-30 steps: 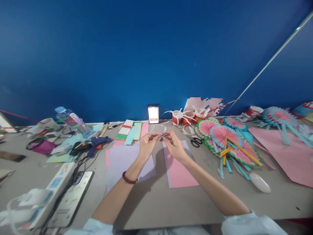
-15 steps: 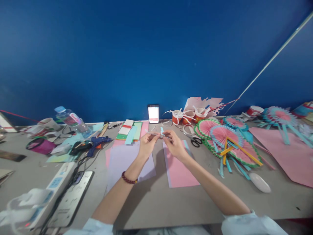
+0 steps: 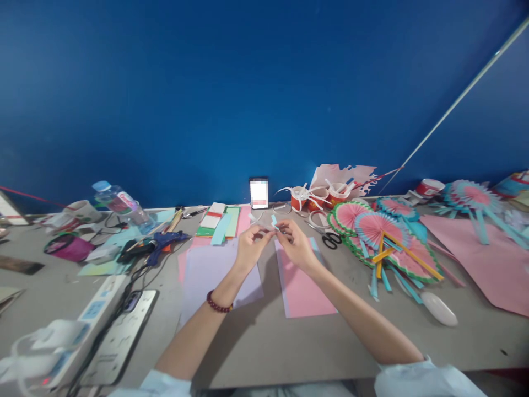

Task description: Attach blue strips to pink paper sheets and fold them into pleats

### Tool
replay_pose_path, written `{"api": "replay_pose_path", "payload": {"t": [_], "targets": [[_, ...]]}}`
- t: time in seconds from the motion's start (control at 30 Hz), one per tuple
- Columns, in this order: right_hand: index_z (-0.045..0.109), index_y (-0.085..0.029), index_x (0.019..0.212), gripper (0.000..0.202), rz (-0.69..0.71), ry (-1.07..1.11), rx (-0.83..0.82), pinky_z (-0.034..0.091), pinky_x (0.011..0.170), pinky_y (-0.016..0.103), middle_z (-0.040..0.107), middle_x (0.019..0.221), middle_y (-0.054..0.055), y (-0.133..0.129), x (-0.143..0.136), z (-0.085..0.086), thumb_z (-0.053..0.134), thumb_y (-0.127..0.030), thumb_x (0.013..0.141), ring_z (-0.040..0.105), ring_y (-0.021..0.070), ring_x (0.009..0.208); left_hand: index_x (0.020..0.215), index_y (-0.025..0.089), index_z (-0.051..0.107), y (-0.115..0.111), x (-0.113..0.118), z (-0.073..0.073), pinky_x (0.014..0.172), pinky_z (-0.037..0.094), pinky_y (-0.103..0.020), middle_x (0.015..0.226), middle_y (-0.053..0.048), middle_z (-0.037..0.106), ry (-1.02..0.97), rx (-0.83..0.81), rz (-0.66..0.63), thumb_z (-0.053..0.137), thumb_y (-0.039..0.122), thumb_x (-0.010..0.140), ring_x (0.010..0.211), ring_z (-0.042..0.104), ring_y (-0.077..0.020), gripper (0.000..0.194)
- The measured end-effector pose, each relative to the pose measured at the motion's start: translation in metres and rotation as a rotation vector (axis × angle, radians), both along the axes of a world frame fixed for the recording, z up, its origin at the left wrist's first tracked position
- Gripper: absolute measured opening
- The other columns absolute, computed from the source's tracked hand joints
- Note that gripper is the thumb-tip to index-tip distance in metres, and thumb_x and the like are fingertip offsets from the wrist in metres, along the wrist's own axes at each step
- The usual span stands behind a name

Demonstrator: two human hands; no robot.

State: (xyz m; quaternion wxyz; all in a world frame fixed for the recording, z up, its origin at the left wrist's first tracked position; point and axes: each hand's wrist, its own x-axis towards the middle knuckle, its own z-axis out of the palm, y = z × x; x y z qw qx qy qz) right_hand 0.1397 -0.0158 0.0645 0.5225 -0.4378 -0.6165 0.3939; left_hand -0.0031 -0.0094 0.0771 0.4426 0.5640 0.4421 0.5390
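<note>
Above the middle of the table my left hand (image 3: 250, 245) and my right hand (image 3: 294, 242) meet at the fingertips. The right pinches a narrow light blue paper strip (image 3: 274, 220) that sticks up between thumb and forefinger. A pale, whitish strip (image 3: 253, 218) shows behind the left fingers, which are closed on it; its lower part is hidden. Lavender paper (image 3: 215, 270) lies beneath the left wrist. Pink paper (image 3: 303, 292) lies under the right wrist, over a lavender sheet. Black-handled scissors (image 3: 332, 240) rest right of the right hand.
A phone (image 3: 259, 193) with a lit screen leans on the blue wall. Folded paper fans (image 3: 380, 231), a white mouse (image 3: 438, 309) and cups (image 3: 300, 198) stand right. To the left are a blue glue gun (image 3: 163, 245), bottle (image 3: 122, 203), power strip (image 3: 93, 314) and another phone (image 3: 122, 336).
My left fingertips have shifted slightly right, closer to the right hand's fingertips. More of the pale strip now shows above the left hand. The things on the table are unmoved.
</note>
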Motion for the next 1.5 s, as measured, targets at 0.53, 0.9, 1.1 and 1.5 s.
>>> {"api": "replay_pose_path", "payload": {"t": [0.53, 0.9, 1.1, 1.5], "targets": [[0.050, -0.021, 0.106, 0.023, 0.052, 0.025, 0.033, 0.049, 0.078, 0.029, 0.061, 0.105, 0.008, 0.001, -0.001, -0.004, 0.051, -0.030, 0.085, 0.062, 0.0171, 0.094, 0.074, 0.016, 0.066, -0.001, 0.003, 0.004, 0.062, 0.044, -0.025, 0.073, -0.005, 0.069, -0.076, -0.053, 0.053, 0.068, 0.036, 0.071, 0.070, 0.061, -0.0156, 0.021], [0.048, -0.021, 0.109, 0.027, 0.052, -0.032, 0.027, 0.050, 0.070, 0.028, 0.063, 0.104, 0.009, 0.002, 0.002, -0.001, 0.053, -0.033, 0.084, 0.064, 0.0182, 0.093, 0.070, 0.017, 0.064, 0.000, -0.001, 0.005, 0.058, 0.041, -0.022, 0.067, -0.001, 0.063, -0.083, -0.027, -0.010, 0.065, 0.035, 0.075, 0.065, 0.056, -0.0119, 0.019], [0.048, -0.021, 0.108, 0.026, 0.045, -0.029, 0.017, 0.048, 0.066, 0.027, 0.065, 0.090, 0.005, 0.002, 0.003, -0.001, 0.052, -0.031, 0.084, 0.064, 0.0163, 0.080, 0.083, 0.018, 0.066, 0.001, 0.001, 0.002, 0.063, 0.045, -0.024, 0.081, -0.004, 0.068, -0.128, -0.032, -0.055, 0.068, 0.038, 0.072, 0.073, 0.060, -0.0149, 0.023], [0.046, -0.019, 0.112, 0.028, 0.034, -0.107, 0.053, 0.039, 0.056, 0.023, 0.054, 0.067, -0.002, -0.004, 0.002, 0.007, 0.047, -0.031, 0.087, 0.054, 0.0124, 0.059, 0.076, 0.018, 0.064, -0.001, 0.002, 0.005, 0.063, 0.046, -0.026, 0.077, -0.003, 0.069, -0.095, -0.068, 0.041, 0.071, 0.031, 0.068, 0.070, 0.062, -0.0150, 0.017]]}}
